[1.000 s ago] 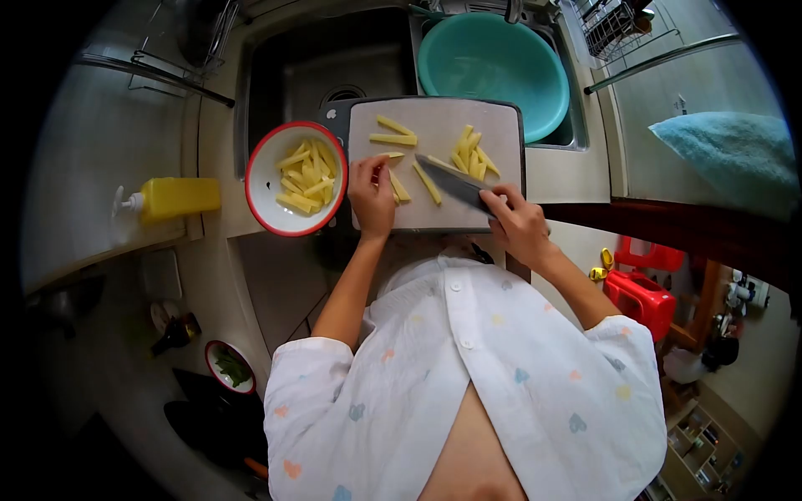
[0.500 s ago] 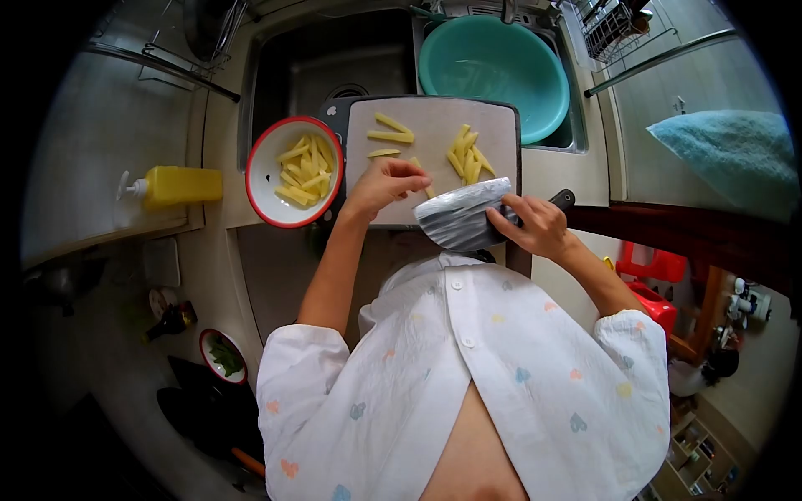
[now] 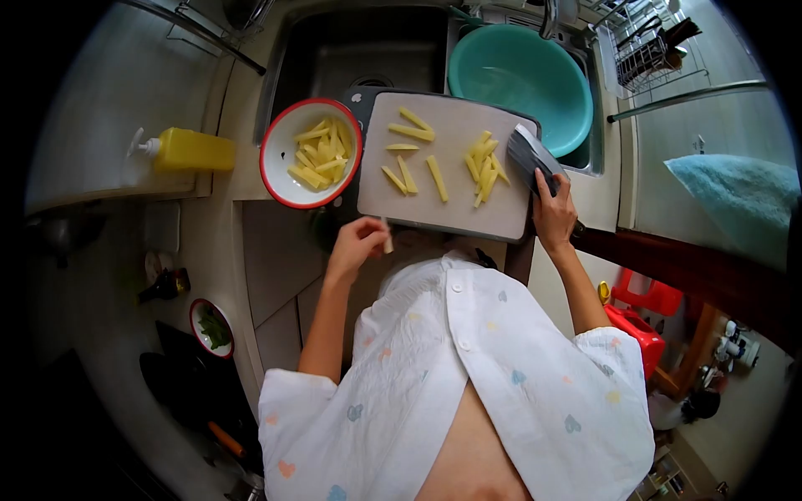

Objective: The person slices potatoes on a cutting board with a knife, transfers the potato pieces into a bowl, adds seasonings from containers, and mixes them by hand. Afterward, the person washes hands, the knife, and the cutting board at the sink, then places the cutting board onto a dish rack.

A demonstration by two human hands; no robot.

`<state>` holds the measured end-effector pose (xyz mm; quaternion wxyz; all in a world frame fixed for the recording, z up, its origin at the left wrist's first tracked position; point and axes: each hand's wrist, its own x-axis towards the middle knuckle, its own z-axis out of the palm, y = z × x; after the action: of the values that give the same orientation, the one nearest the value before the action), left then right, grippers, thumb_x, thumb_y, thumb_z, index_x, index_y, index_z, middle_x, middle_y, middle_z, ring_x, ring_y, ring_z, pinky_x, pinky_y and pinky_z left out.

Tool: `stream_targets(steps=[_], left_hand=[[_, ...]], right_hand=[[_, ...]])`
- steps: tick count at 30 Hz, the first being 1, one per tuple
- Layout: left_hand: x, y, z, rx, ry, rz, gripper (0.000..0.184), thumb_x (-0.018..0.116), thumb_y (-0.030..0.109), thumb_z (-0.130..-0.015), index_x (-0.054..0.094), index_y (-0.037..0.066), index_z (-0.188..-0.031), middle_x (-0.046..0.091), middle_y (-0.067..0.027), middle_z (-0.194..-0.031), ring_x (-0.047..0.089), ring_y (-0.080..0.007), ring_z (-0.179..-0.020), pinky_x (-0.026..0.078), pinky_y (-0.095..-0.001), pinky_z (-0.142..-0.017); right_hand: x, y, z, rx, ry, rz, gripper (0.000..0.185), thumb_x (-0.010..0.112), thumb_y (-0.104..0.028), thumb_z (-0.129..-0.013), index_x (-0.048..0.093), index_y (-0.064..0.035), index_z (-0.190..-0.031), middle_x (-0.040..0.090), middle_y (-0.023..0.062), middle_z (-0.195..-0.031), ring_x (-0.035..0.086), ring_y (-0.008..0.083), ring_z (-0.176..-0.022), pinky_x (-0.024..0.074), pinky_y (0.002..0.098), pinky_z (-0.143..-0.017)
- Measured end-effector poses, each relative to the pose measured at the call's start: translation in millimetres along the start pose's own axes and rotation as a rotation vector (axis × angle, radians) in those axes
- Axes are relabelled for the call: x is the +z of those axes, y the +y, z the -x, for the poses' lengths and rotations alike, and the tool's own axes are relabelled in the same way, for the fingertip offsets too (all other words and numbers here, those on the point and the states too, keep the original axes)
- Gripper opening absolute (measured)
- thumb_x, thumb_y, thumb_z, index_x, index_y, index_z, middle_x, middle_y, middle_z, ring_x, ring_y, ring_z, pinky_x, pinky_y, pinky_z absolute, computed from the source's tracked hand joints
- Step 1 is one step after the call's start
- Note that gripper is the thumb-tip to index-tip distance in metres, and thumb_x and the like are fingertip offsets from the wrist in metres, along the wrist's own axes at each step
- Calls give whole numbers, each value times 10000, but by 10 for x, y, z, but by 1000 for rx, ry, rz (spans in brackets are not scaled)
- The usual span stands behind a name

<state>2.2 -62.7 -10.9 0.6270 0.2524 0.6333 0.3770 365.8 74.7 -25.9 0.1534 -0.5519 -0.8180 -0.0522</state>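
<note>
My left hand [image 3: 357, 242] is in front of the cutting board's near edge, fingers pinched on a small pale piece, slightly blurred, that looks like a potato strip [image 3: 388, 240]. At the board's right edge my right hand [image 3: 554, 210] grips a cleaver [image 3: 535, 157] near where blade meets handle, the blade slanting up and left. The pale cutting board [image 3: 459, 213] carries several loose potato strips [image 3: 437, 178] at its left and middle. A small heap of strips [image 3: 483, 167] lies nearer the cleaver. Left of the board, a red-rimmed white bowl [image 3: 272, 171] holds more strips.
Behind the board are a steel sink [image 3: 359, 50] and a turquoise basin [image 3: 518, 75]. A yellow pump bottle [image 3: 194, 150] stands left. Farther down sits a small bowl of green leaves [image 3: 194, 321]. A blue towel [image 3: 735, 188] hangs right, above red plastic items [image 3: 635, 334].
My left hand has drawn back from the board toward my body. My right hand has carried the cleaver from the board's front to its right edge. More loose strips are now visible.
</note>
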Motion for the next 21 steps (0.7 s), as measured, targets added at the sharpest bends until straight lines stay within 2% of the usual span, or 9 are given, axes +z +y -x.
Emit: stream_targets(steps=[2,5,10,12,13,15,16,18,21], left_hand=[[-288,-307,111,-65,135,-15,151,650,97,-828,657,30,-963,663,-27,-804,623,-91,-690,481,-208,-550],[-735,-746,127,-185,473,-67,122,627,76,-832,649,29,-942,666,-46,-797,626,-110,-646,476,-218,-509],[-1525,-1712,-254,-140,633,-15,213,589,57,-828,638,-52,-1004,656,-98,-769,625,-176,-635,500,-310,-570],[-1675,-1913,-375,-129,723,-384,240,595,88,-849,633,-65,-1030,679,-130,-822,644,-238,-679,510,-371,-621],[-1671,-1951,-381,-129,720,-384,240,595,88,-849,633,-65,-1030,679,-130,-822,644,-238,-679,510,-371,-621],[-1608,-2004,-357,153,800,-901,241,616,111,-855,647,-31,-1047,692,-166,-899,655,-296,-717,509,-416,-652],[-1451,-1840,-295,152,795,-904,241,616,111,-855,647,-31,-1047,692,-166,-899,655,-296,-717,509,-416,-652],[-816,-1068,-44,394,621,-750,194,643,119,-851,661,13,-1012,681,-176,-911,659,-312,-729,518,-401,-662],[-229,-536,-4,736,487,-746,98,700,80,-817,654,36,-892,621,-118,-740,611,-240,-605,481,-333,-553]], right_hand=[[34,-20,18,-15,-39,-45,549,642,-44,-776,548,-166,-1304,497,164,-1193,592,340,-985,526,421,-791],[32,-35,18,10,-85,-65,567,635,-29,-767,540,-156,-1312,498,164,-1193,594,349,-976,527,423,-793],[51,-5,4,-36,-65,-71,572,622,-19,-761,534,-137,-1313,499,159,-1199,597,347,-970,535,422,-761],[24,-13,-15,-63,-38,-63,569,617,-17,-759,535,-128,-1311,500,157,-1199,599,344,-966,542,418,-739],[-7,-30,-35,-33,-47,-36,574,610,-12,-755,532,-119,-1314,505,153,-1187,607,335,-940,542,415,-718],[-77,-91,-59,3,-58,-10,579,604,-7,-751,530,-111,-1316,510,148,-1175,615,326,-914,543,412,-697],[-126,-123,-60,88,-73,-83,576,599,-4,-749,534,-104,-1313,517,145,-1158,624,316,-872,539,410,-674],[-269,-260,-102,185,-56,-193,554,581,6,-757,546,-90,-1301,533,137,-1118,637,304,-762,525,399,-638],[-310,-395,-141,163,77,-348,528,572,16,-765,563,-95,-1281,536,136,-1112,638,321,-753,523,395,-644]])
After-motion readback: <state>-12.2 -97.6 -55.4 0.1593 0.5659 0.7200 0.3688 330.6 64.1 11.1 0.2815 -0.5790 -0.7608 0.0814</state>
